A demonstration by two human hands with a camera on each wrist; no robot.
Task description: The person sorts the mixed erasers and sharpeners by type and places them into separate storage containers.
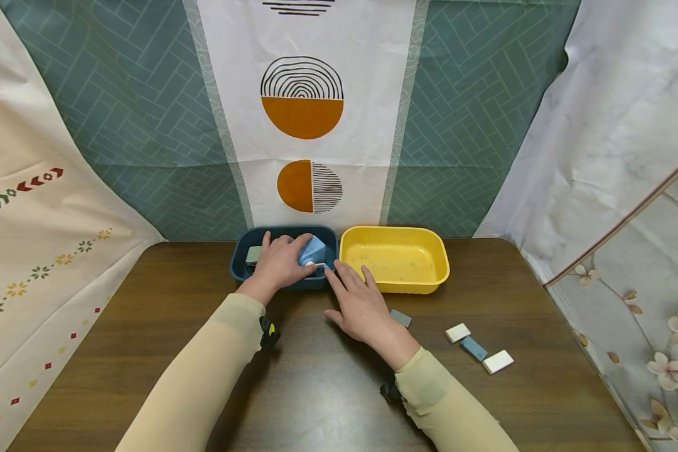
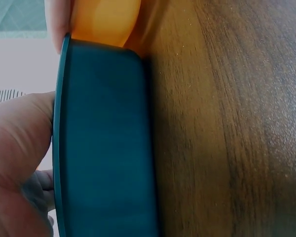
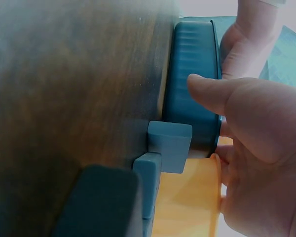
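My left hand (image 1: 279,262) reaches over the front rim into a dark blue bin (image 1: 238,270). Its thumb and index finger hold a light blue angular object (image 1: 313,250) with a small white round part; the other fingers are partly hidden. A pale grey-green block (image 1: 253,255) lies left of that hand, inside the bin. My right hand (image 1: 361,307) extends its fingers, fairly straight, to where the blue bin meets a yellow bin (image 1: 392,288). In the right wrist view its thumb lies across the blue bin's outer wall (image 3: 192,59), and nothing is gripped there.
Right of my right hand, a grey block (image 1: 400,318) lies near the yellow bin. Farther right are two white blocks (image 1: 457,333) with a blue block (image 1: 474,349) between them. Patterned cloth (image 1: 446,125) hangs behind the wooden table (image 1: 164,301).
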